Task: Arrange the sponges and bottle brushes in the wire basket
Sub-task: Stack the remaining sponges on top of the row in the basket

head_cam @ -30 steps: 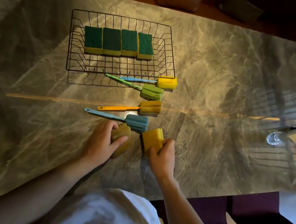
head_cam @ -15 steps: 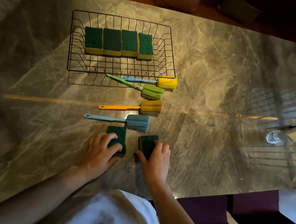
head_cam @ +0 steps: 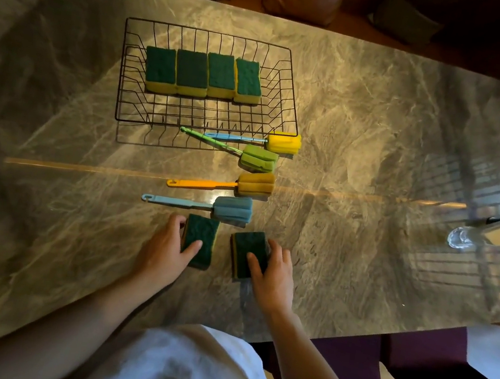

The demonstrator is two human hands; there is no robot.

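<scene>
Two bare hands rest on a marbled stone table [head_cam: 47, 191], each holding one sponge, seen from a camera on the person's head looking down. The left hand [head_cam: 165, 249] clasps a green-topped sponge [head_cam: 200, 240]: its thumb lies across the green scouring face and its fingers curl around the sponge's left edge. The right hand [head_cam: 271, 273] clasps a second sponge [head_cam: 245, 252] the same way, mirrored, with its thumb on the green face and its fingers wrapped over the right edge. This one is tilted slightly, so the yellow foam layer shows along its left side. Both sponges sit on the table, near each other but apart.

Just beyond the left hand's sponge lies a blue bottle brush [head_cam: 204, 204], its foam head almost touching that sponge's far edge, its handle pointing left. Farther from the hands lie three more brushes, all with heads to the right: an orange bottle brush [head_cam: 230, 183], then a green bottle brush [head_cam: 247, 156], then a yellow-headed bottle brush [head_cam: 268, 142] with a blue handle. The green brush's handle crosses under or over the yellow one's handle; which is on top is unclear.

Farthest from the hands stands a black wire basket [head_cam: 123, 73]. Four sponges in the basket [head_cam: 202, 74] sit side by side in a row along its far part, green faces up, touching one another. The yellow-headed brush lies against the basket's near right corner, outside it.
</scene>
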